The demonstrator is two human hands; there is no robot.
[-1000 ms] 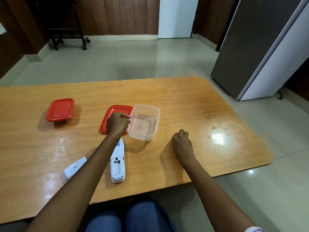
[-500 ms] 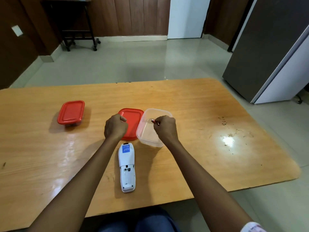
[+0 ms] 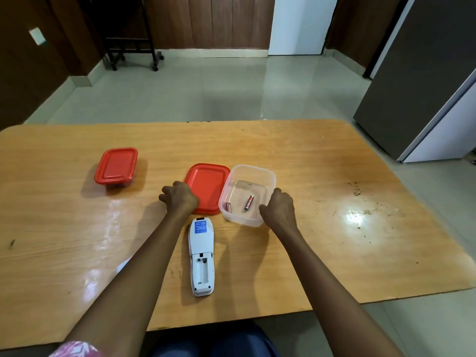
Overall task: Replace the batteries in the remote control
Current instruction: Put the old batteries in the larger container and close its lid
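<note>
Surface: wooden table in a tiled-floor room.
Remote control: lies face down; long axis runs straight away from the person; battery bay at the near end, open and empty.
Clear container: beyond the remote control, to its right; lid off.
Batteries: two, loose on the container floor.
Red lid: flat, just beyond the remote control's far end.
Closed container: beyond the remote control, well to its left.
Left hand: fingers curled, at the lid's left edge; contact cannot be told.
Right hand: fingers curled against the clear container's near right corner; grip cannot be told.
Critical relation: batteries lie beyond and right of the bay; the right hand is nearer and likely the one to lift them.
</note>
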